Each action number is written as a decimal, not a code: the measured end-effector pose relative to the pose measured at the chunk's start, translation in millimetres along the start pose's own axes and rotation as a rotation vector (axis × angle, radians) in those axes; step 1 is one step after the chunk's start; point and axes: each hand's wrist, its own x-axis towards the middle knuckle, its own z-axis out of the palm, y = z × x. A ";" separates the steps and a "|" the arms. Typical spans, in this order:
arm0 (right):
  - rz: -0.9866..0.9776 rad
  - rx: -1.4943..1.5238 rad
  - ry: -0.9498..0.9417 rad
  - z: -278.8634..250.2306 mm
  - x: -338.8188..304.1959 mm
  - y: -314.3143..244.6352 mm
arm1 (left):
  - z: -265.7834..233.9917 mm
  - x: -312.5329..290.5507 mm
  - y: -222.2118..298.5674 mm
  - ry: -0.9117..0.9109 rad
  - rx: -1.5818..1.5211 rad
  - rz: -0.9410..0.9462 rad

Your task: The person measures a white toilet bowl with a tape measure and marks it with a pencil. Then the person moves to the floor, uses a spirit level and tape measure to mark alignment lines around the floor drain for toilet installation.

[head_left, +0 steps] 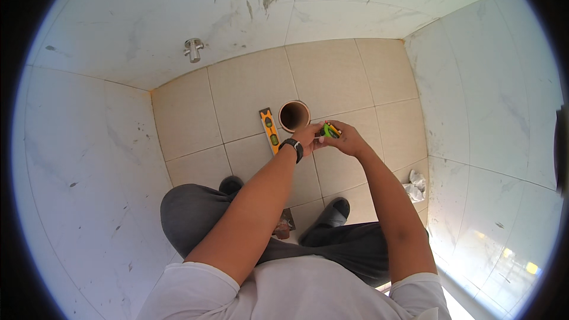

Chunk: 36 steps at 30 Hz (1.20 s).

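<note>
Both my hands meet just to the right of a round pipe opening (294,101) with a reddish-brown rim, set in the floor. Between them is a small green, black and yellow tool, apparently a tape measure (329,131). My right hand (349,140) is closed around its right side. The fingers of my left hand (306,137) press together at its left side; what exactly they pinch is partly hidden. A yellow spirit level (268,123) with green vials lies on the tiles left of the pipe, its near end behind my left wrist.
Beige floor tiles (249,95) run up to marbled white walls (237,12). A chrome valve (192,50) sticks out of the far wall. Crumpled white paper or plastic (416,186) lies by the right wall. A brownish object (284,225), partly hidden, sits between my feet.
</note>
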 end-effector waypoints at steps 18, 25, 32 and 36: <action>0.433 0.421 -0.043 120.4 -73.4 56.2 | -123.8 58.2 115.0 0.670 1.068 0.355; 0.538 0.439 -0.034 123.0 -82.0 57.6 | -70.2 28.3 86.3 0.726 1.208 0.427; 0.787 0.579 -0.205 107.2 -84.7 49.2 | -80.4 32.6 82.1 0.772 1.286 0.584; 0.773 0.485 -0.236 112.2 -84.7 58.8 | -87.1 38.4 78.9 0.760 1.260 0.584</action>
